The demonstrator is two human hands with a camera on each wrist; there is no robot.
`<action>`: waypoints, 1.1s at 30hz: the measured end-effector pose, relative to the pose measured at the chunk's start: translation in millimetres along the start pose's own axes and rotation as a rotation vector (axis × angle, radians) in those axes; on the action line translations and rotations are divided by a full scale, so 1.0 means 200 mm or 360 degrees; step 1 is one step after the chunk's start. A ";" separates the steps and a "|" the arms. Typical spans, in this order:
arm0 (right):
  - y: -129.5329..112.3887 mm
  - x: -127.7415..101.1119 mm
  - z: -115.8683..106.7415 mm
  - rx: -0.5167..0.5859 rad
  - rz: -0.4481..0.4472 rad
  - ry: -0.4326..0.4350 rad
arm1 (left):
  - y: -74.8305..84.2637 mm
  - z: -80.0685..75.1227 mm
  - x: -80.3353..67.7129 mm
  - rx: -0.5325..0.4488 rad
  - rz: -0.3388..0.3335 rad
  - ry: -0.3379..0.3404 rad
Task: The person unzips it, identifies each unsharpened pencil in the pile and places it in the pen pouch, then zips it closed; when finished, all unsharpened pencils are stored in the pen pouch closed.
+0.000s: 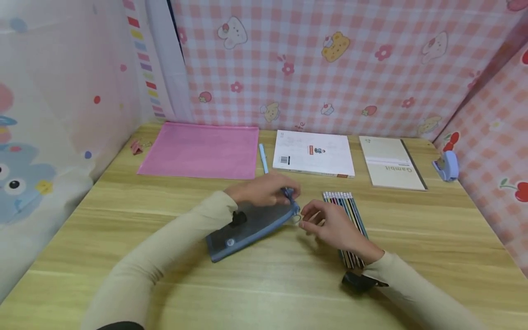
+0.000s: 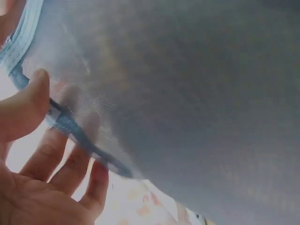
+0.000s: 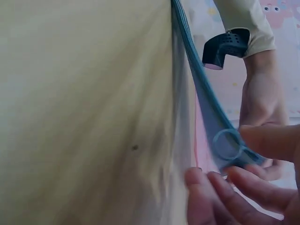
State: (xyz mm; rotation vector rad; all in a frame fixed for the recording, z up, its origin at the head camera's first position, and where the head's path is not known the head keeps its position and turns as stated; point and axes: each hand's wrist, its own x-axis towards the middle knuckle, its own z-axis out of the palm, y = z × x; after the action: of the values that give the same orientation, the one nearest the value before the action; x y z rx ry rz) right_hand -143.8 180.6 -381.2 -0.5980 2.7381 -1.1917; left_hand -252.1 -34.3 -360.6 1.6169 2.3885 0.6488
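Wood-grain desk is spread across the view, walled in by pink checked cloth, and along its far edge a pink zip folder, a white booklet and a beige notebook are laid out flat in a row, as if parked out of the way. Near the middle of the desk, slightly to the left, a grey-blue mesh pencil pouch is laid flat and slantwise, its zip end turned toward both hands. That end is pinned and pinched by the left hand, thumb and fingers closed on the blue zip edge, seemingly so the pouch is kept from sliding. The zip ring is pinched by the right hand, fingers narrowed onto it, as is shown plainly in the right wrist view. The pouch looks thin and limp, its mesh half see-through, with a small round badge near its lower corner. Just beside the right hand, partly under it, a row of striped pencils is lined up side by side. A pale blue pen and a blue punch are left at the back.
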 end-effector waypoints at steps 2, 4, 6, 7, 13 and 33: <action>-0.02 0.04 0.00 0.0049 0.0025 0.0067 | -0.02 -0.04 -0.01 -0.0092 -0.0073 0.0068; -0.03 0.09 0.01 0.0086 0.0044 0.0129 | -0.04 -0.07 -0.03 -0.0161 -0.0146 0.0143; -0.04 0.12 0.01 0.0133 0.0055 0.0190 | -0.05 -0.08 -0.04 -0.0249 -0.0216 0.0211; -0.05 0.14 0.02 0.0157 0.0051 0.0226 | -0.05 -0.09 -0.05 -0.0289 -0.0245 0.0240; -0.05 0.21 0.06 0.0294 -0.0136 0.0445 | -0.07 -0.09 -0.09 -0.0435 -0.0362 0.0364; -0.13 0.15 0.09 0.0085 -0.0285 0.0151 | -0.28 -0.20 -0.18 -0.0999 -0.0919 0.0831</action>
State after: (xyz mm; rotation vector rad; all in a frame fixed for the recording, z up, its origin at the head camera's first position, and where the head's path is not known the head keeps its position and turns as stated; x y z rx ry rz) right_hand -158.4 140.2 -373.0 -0.8157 2.7683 -1.3598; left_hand -300.5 -94.4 -354.5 0.5094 2.4009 1.6058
